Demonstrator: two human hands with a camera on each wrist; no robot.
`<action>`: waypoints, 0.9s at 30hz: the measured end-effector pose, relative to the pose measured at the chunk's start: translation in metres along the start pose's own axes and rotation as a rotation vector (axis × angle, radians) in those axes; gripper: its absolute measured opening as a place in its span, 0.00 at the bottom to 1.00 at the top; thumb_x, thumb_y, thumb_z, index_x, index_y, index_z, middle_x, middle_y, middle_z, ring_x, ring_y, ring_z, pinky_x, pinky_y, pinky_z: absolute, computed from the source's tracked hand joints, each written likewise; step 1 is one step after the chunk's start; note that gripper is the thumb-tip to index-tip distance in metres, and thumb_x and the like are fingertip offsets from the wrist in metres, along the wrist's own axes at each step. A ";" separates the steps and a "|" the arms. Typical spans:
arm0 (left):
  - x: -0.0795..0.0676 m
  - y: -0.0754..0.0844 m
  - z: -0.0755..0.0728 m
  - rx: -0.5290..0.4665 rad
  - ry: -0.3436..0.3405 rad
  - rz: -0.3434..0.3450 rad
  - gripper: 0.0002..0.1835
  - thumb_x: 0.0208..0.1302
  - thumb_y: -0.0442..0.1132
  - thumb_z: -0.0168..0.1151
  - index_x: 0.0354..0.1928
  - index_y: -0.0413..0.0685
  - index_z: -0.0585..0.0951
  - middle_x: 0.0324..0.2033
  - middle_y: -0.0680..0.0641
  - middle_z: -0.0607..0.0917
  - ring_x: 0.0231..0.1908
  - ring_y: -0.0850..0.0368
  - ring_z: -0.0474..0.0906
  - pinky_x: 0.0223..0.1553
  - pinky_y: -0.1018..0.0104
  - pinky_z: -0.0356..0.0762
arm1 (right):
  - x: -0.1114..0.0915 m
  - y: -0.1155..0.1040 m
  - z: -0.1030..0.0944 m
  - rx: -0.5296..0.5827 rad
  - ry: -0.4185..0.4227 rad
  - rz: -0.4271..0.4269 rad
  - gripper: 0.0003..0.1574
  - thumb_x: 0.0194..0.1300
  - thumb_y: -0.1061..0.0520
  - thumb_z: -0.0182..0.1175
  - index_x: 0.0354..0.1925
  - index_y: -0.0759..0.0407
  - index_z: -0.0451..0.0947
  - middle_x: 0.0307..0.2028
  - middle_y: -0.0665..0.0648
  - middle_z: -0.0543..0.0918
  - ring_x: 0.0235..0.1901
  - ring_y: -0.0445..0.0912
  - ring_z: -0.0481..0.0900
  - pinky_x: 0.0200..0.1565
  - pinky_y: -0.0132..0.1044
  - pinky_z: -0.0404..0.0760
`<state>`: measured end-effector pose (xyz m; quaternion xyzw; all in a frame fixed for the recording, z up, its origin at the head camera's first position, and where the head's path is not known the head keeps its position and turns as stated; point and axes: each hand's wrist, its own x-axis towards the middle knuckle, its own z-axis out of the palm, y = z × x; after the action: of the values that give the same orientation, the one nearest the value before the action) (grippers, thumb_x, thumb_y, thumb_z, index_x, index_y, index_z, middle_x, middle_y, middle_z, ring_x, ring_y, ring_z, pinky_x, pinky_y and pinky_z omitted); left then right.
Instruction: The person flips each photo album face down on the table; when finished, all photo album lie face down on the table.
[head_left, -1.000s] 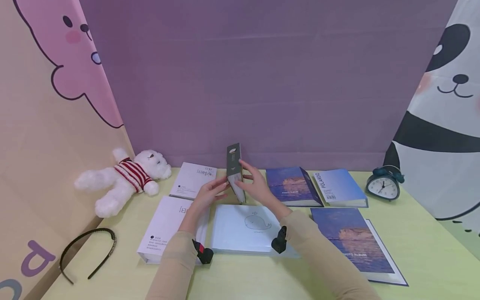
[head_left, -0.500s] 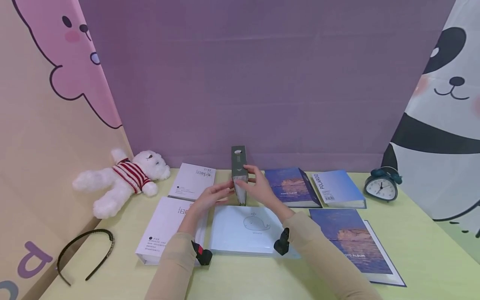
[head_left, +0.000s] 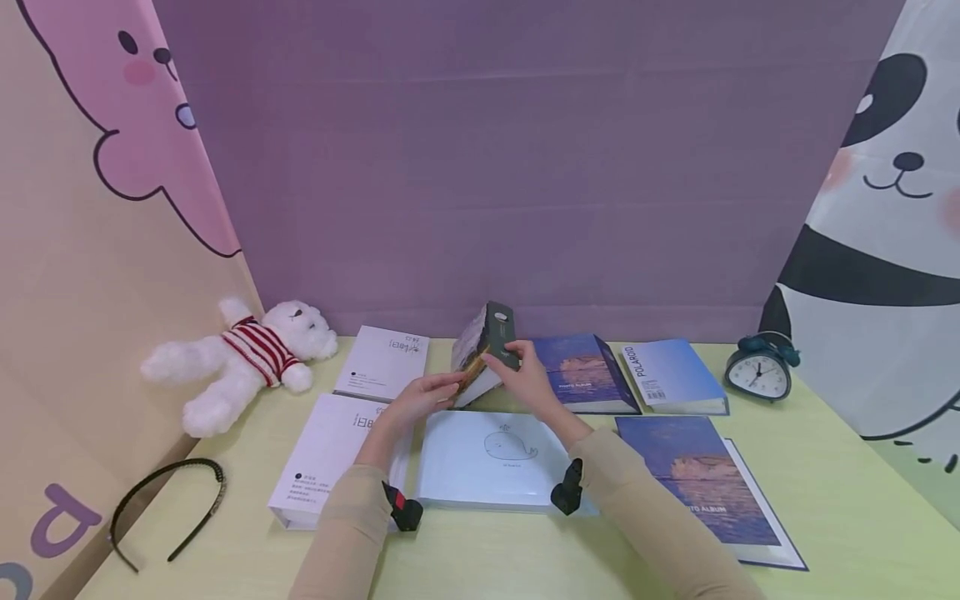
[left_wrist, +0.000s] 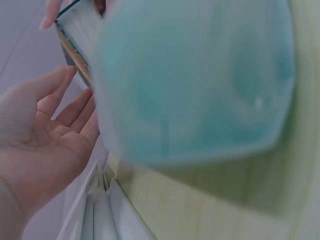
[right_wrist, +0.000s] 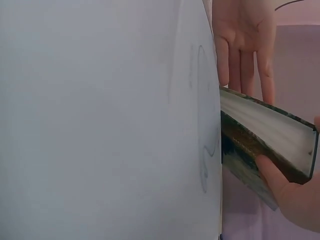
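A thick photo album (head_left: pixel 500 329) with a dark green spine and a landscape cover leans leftward at the back of the table. My right hand (head_left: pixel 531 385) grips it at the spine; the thumb lies along a cover in the right wrist view, the white page block (right_wrist: pixel 280 125) facing the camera. My left hand (head_left: pixel 420 400) has its palm up and fingers nearly straight, fingertips right at the album's lower left edge. In front of both hands lies a white album with a whale drawing (head_left: pixel 465 467), which blocks much of both wrist views.
Two white books, one behind (head_left: pixel 382 362) and one in front (head_left: pixel 322 454), lie at left. Right of the hands are a PHOTO ALBUM book (head_left: pixel 573 367), a blue POLAROID album (head_left: pixel 678 371), another sea-cover album (head_left: pixel 697 475) and an alarm clock (head_left: pixel 759 375). A plush bear (head_left: pixel 262 350) and headband (head_left: pixel 168 467) sit far left.
The album has turned from spine toward the camera to tilting left, showing its landscape cover. The right hand has moved slightly right and down with it; the left hand's fingers stay near its lower edge.
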<state>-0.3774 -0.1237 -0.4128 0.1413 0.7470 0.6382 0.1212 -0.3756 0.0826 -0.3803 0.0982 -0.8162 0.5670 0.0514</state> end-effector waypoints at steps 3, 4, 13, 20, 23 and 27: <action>0.001 -0.001 -0.001 0.014 0.015 -0.010 0.21 0.70 0.39 0.50 0.64 0.45 0.71 0.66 0.41 0.67 0.64 0.47 0.66 0.64 0.57 0.66 | 0.001 0.001 -0.003 -0.025 -0.006 0.035 0.41 0.64 0.42 0.58 0.65 0.60 0.56 0.61 0.65 0.66 0.47 0.57 0.78 0.45 0.44 0.81; 0.002 -0.002 -0.001 0.030 0.024 -0.005 0.21 0.70 0.39 0.51 0.63 0.45 0.71 0.66 0.41 0.67 0.64 0.47 0.67 0.64 0.56 0.66 | 0.002 0.002 -0.004 -0.037 -0.008 0.049 0.42 0.64 0.42 0.58 0.66 0.60 0.55 0.61 0.65 0.66 0.48 0.56 0.77 0.47 0.45 0.80; 0.005 -0.010 -0.001 0.245 0.066 0.051 0.19 0.69 0.39 0.52 0.60 0.46 0.75 0.61 0.42 0.74 0.63 0.47 0.67 0.64 0.52 0.65 | 0.005 0.011 -0.012 -0.113 -0.055 0.125 0.47 0.62 0.42 0.61 0.70 0.61 0.54 0.66 0.65 0.63 0.60 0.58 0.70 0.59 0.53 0.71; 0.004 -0.011 -0.001 0.309 0.149 0.014 0.17 0.70 0.39 0.50 0.57 0.45 0.77 0.59 0.42 0.75 0.63 0.46 0.68 0.64 0.52 0.64 | 0.006 0.014 -0.018 -0.163 -0.067 0.126 0.46 0.62 0.45 0.61 0.68 0.65 0.58 0.65 0.68 0.64 0.60 0.60 0.70 0.60 0.53 0.70; 0.004 -0.010 -0.001 0.315 0.167 0.005 0.17 0.71 0.40 0.50 0.57 0.45 0.77 0.60 0.41 0.75 0.63 0.46 0.67 0.64 0.52 0.63 | 0.006 0.015 -0.020 -0.162 -0.080 0.150 0.43 0.62 0.46 0.61 0.68 0.64 0.59 0.67 0.67 0.63 0.65 0.60 0.63 0.62 0.55 0.67; 0.004 -0.010 0.000 0.309 0.186 -0.033 0.18 0.71 0.43 0.49 0.57 0.45 0.77 0.60 0.42 0.76 0.64 0.46 0.66 0.65 0.52 0.62 | 0.005 0.017 -0.022 -0.172 -0.099 0.187 0.41 0.63 0.46 0.60 0.67 0.64 0.61 0.67 0.66 0.62 0.67 0.61 0.57 0.64 0.55 0.65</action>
<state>-0.3818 -0.1238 -0.4227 0.0861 0.8463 0.5243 0.0390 -0.3849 0.1085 -0.3868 0.0446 -0.8688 0.4919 -0.0338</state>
